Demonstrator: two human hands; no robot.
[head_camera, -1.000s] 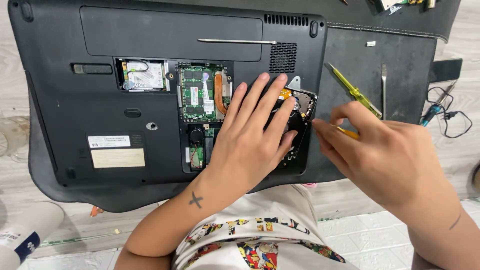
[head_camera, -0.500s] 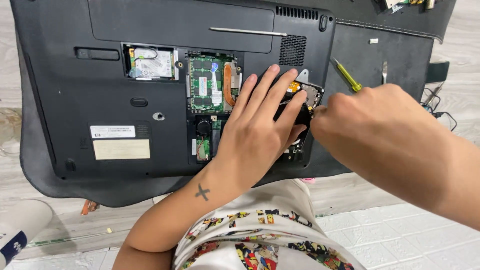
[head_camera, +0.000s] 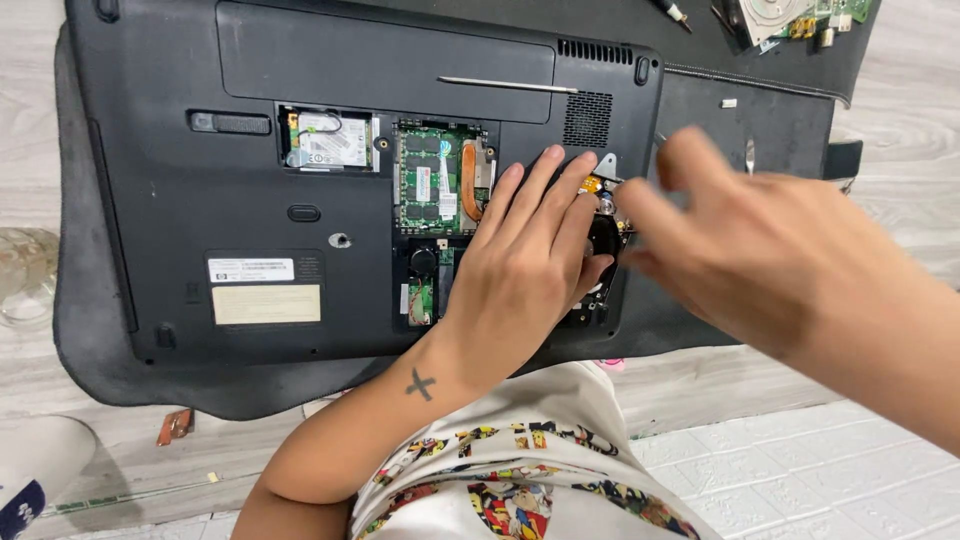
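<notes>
The upturned black laptop (head_camera: 300, 190) lies long axis left to right on a dark mat (head_camera: 750, 110), its opened bays showing green circuit boards (head_camera: 425, 185). The left hand (head_camera: 525, 265) rests flat, fingers spread, on the drive bay (head_camera: 600, 250). The right hand (head_camera: 740, 240) hovers blurred just beside; its grip cannot be told

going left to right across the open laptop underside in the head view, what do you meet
white label sticker → small wireless card → green memory board → left hand → right hand
</notes>
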